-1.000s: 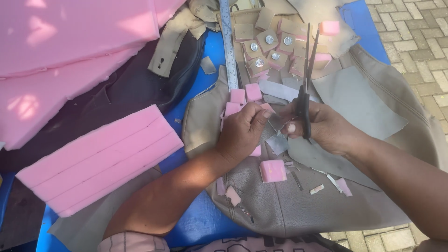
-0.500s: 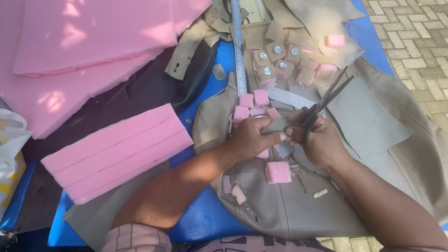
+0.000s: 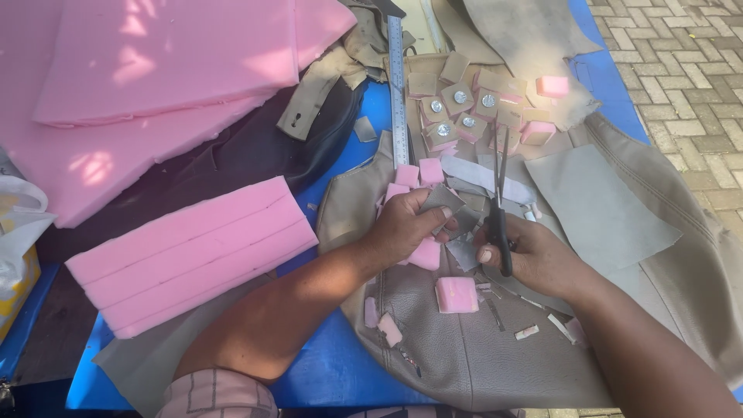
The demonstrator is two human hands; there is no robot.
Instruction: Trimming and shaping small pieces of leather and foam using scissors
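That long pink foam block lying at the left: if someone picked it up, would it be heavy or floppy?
The pink foam block looks like porous sponge foam, so probably light for its bulk. Being thick, it should sag little. Its flat faces and lengthwise cut lines suggest it won't roll, but may dent or split if squeezed.

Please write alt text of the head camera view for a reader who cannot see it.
A person's left hand holds a small grey leather piece while the right hand holds black scissors, blades pointing away. They work over beige leather on a blue table, among small pink foam squares and beside large pink foam sheets.
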